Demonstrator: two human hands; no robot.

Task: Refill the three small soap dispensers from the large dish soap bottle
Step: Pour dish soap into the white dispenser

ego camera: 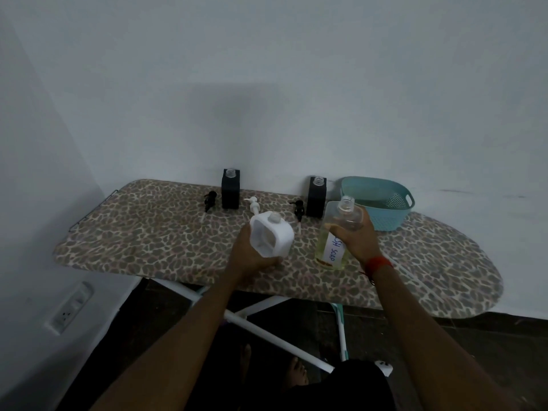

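My left hand [252, 256] grips a white square soap dispenser [271, 234], tilted and lifted off the board, its neck uncapped. My right hand [357, 238] holds the large clear dish soap bottle [335, 232], open-necked, with yellowish liquid low inside and a handwritten label. Two black dispensers stand uncapped by the wall, one at the left [230, 188] and one at the right [316, 197]. A white pump head [253, 204] and two black pump heads [210, 200] [298, 209] lie on the board.
Everything sits on a leopard-print ironing board [148, 232] against a white wall. A teal plastic basket [382, 203] stands at the back right, just behind the big bottle. The board's white legs and a dark floor show below. A wall socket [69, 310] is at lower left.
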